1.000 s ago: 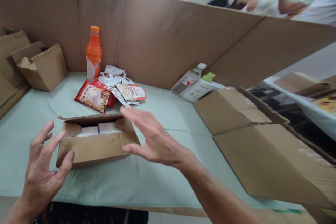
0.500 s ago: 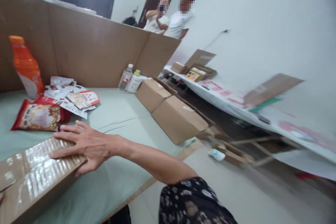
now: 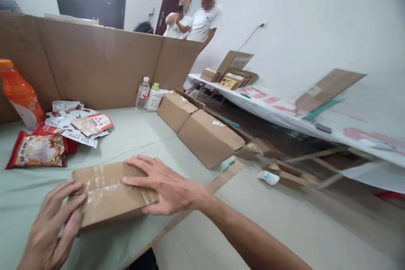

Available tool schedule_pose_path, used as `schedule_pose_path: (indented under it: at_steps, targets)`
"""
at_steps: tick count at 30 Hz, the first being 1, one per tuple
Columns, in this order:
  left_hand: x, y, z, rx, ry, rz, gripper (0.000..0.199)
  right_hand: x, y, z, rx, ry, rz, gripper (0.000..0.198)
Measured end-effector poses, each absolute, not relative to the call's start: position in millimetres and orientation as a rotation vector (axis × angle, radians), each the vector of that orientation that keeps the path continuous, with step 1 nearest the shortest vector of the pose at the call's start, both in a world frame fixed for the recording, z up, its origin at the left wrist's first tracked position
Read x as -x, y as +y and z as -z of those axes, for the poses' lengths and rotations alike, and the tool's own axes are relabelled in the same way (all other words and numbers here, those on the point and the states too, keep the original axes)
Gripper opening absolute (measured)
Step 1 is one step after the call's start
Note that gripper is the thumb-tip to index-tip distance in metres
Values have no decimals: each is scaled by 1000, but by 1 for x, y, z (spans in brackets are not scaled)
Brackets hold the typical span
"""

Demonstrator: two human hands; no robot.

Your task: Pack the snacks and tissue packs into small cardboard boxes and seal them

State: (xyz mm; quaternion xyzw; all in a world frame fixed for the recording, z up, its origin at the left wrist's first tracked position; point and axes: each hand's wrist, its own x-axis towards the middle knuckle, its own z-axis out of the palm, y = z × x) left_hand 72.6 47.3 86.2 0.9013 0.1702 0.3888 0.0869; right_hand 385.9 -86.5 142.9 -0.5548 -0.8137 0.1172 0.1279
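A taped cardboard box (image 3: 110, 190) sits at the near edge of the green-covered table, between my two hands. My left hand (image 3: 58, 219) grips its left end, fingertips bent over the upper edge. At the other end, my right hand (image 3: 164, 185) spans the corner, with fingers across the top and the thumb low on the near side. Clear tape shines along the top of the box. Behind it lie a red snack bag (image 3: 38, 149) and several flat packets (image 3: 91, 125).
An orange bottle (image 3: 22, 93) leans before a cardboard partition (image 3: 104, 63). A clear bottle (image 3: 143, 93) and a white bottle (image 3: 155, 97) stand near open cardboard boxes (image 3: 205, 135) on the right edge. Two people (image 3: 202, 21) are beyond. A long white-covered table (image 3: 272, 114) runs along the wall.
The cardboard box has shifted right and turned, so its whole top shows. My left hand has come into view on its left end; my right hand has moved right with it.
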Motion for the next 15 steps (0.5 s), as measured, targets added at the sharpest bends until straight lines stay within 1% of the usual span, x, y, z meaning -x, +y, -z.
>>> schedule_pose_path:
  at_steps: [4,7,10,15]
  targets:
    - [-148,57,-95,-2612,221,-1188,25,-424,-126,-131,1889,-2103,-440,90]
    - [-180,62,-95,-2576,152,-1194,23,-447,-133,-131,1996,-2027,-545,91]
    - [-191,66,-91,-2551,145,-1195,24,-458,-128,-134,2012,-2029,-584,92]
    - [-190,72,-88,-2529,191,-1145,25,-455,-123,-129,1963,-2013,-450,90]
